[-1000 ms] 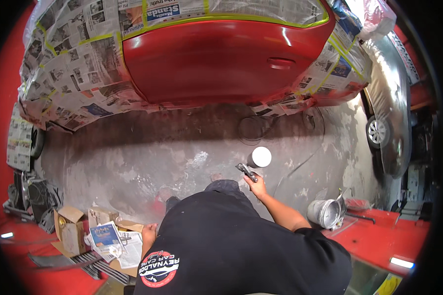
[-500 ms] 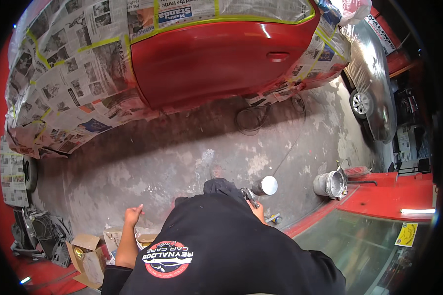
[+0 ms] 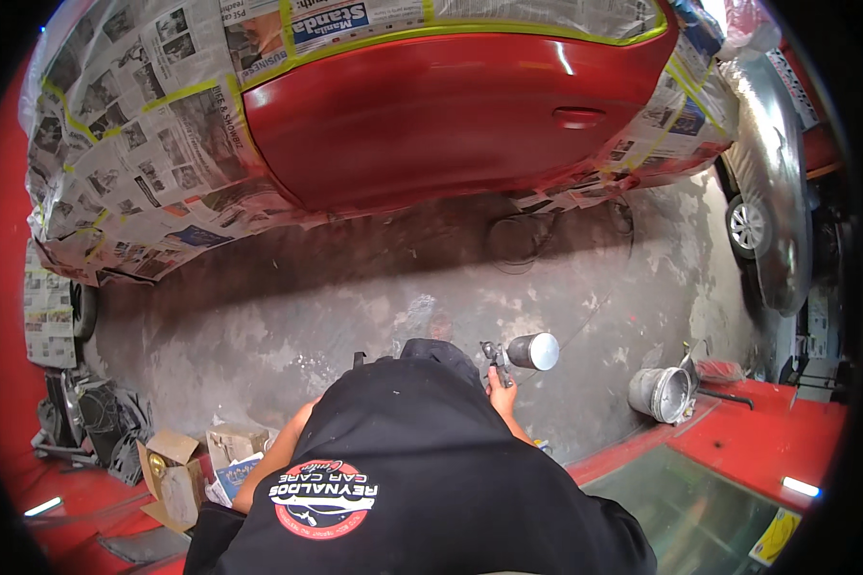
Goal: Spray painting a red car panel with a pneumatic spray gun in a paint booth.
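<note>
One spray gun with one cup hangs above the floor, the right hand wrapped around it unaided, while the left hand, just now held out, has tucked in mostly behind the torso, its grip untellable, with one bucket, two cardboard boxes and one red car door around.

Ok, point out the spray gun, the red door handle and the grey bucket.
Spray gun (image 3: 521, 352), head view: side of its cup.
Red door handle (image 3: 579, 119), head view: its middle.
Grey bucket (image 3: 646, 394), head view: outer wall.
</note>
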The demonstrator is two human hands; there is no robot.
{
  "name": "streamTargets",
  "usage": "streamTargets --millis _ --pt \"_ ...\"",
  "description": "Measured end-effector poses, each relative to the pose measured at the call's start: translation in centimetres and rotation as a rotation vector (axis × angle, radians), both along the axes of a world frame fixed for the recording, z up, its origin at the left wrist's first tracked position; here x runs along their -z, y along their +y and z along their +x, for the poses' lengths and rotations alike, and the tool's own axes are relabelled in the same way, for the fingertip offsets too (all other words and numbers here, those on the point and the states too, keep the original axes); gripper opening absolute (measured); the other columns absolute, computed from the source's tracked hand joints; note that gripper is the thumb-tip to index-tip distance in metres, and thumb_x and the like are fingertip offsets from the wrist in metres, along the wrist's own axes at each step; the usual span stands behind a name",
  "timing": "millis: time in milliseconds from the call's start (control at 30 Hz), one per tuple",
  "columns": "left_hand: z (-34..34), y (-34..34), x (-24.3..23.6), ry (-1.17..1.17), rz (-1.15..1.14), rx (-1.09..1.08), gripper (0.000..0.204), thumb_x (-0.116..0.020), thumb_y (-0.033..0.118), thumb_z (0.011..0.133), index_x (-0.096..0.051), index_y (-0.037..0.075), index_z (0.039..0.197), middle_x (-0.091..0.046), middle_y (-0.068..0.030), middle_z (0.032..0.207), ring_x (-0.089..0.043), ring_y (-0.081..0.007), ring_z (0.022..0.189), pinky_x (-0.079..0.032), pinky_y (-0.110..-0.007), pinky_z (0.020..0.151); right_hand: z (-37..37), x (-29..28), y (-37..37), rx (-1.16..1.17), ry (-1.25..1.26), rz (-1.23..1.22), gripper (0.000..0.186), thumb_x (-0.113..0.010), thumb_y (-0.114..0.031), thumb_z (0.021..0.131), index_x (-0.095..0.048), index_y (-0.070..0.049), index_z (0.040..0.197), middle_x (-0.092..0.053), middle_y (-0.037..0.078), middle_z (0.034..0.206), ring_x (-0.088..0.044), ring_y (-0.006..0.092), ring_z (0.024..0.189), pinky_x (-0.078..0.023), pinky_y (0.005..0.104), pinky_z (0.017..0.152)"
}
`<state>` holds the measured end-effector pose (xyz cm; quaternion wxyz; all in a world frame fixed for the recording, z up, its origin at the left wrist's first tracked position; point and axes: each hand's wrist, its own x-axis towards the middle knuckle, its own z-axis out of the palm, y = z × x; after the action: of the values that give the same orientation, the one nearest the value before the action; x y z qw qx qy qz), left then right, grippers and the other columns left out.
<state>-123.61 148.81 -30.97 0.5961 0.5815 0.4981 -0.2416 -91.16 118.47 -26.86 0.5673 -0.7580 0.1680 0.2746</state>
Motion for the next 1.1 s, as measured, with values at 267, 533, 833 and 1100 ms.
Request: streamTargets --millis 267,533,833,1100 --pt "2.5 0.7 0.1 -0.003 -0.047 0.074 0.046 -0.04 0.039 0.095 -0.058 0.002 0.115 -0.059 -0.0144 0.112 -0.056 -0.0219 0.091 -0.045 -0.034 0.085 6.2 3.5 -0.8 0.111 0.036 0.043 0.028 -0.062 -0.028 0.088 -0.055 -0.004 0.076 -0.044 0.001 0.048 -0.042 0.011 0.036 -0.038 0.026 0.034" --pt "3.6 1.7 -1.9 0.142 0.062 0.266 0.048 -0.048 0.043 0.089 -0.062 -0.001 0.103 -0.062 -0.0207 0.11 -0.059 -0.0255 0.1 -0.044 -0.035 0.088 9.1 5.3 -2.1 0.232 0.078 0.015 0.025 -0.063 -0.029 0.087 -0.055 -0.006 0.079 -0.044 0.001 0.048 -0.041 0.0104 0.036 -0.035 0.0251 0.034" --pt "8.3 2.2 -6.6 0.184 0.05 0.394 0.036 -0.065 0.032 0.077 -0.065 0.0 0.093 -0.067 -0.0138 0.091 -0.059 -0.0188 0.081 -0.047 -0.032 0.073 9.5 7.2 -3.0 0.321 0.12 0.029 0.026 -0.066 -0.029 0.085 -0.054 -0.006 0.08 -0.043 0.0 0.048 -0.04 0.0092 0.034 -0.036 0.0243 0.032" --pt "8.9 2.1 -6.5 0.182 0.487 0.424 0.03 -0.07 0.031 0.075 -0.058 0.007 0.087 -0.059 -0.0099 0.084 -0.051 -0.0177 0.078 -0.044 -0.031 0.071 10.4 7.1 -2.2 0.311 0.174 0.073 0.026 -0.066 -0.028 0.085 -0.054 -0.005 0.082 -0.042 0.0 0.048 -0.039 0.0092 0.035 -0.036 0.0248 0.032"
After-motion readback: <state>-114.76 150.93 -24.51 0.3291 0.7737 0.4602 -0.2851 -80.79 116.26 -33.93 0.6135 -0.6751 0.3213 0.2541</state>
